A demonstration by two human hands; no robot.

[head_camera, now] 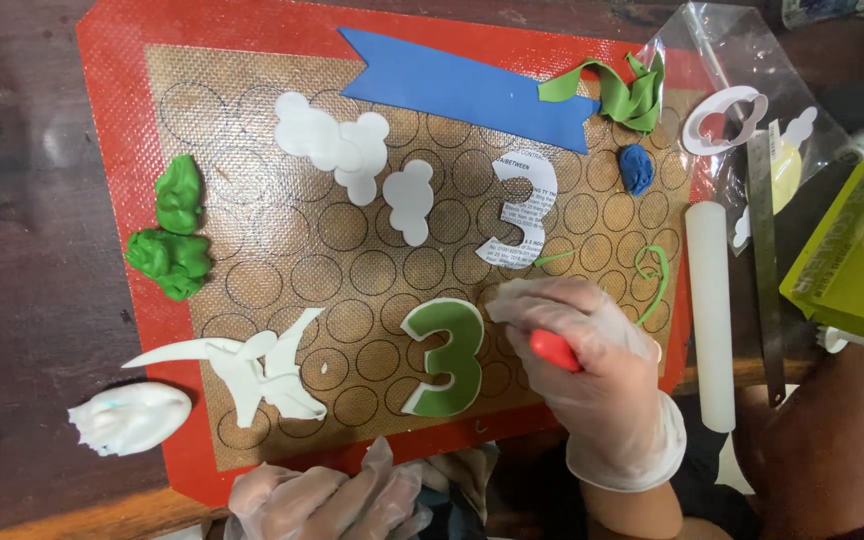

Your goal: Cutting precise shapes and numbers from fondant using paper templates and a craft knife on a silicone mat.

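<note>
We cannot see the tip of the red tool [554,350]; our right hand [592,375] hides it, fingers closed around it. Our left hand [327,500] is cut off, so we cannot tell its fingers. Nearby lie white clouds [337,145] and a blue ribbon [462,88]. The green three [444,355] stands upright on the mat [117,120], just beside the tool.

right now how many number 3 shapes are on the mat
2: a green 3 on white backing near the mat's front edge, beside the right hand, and a white paper 3 just above it.
</note>
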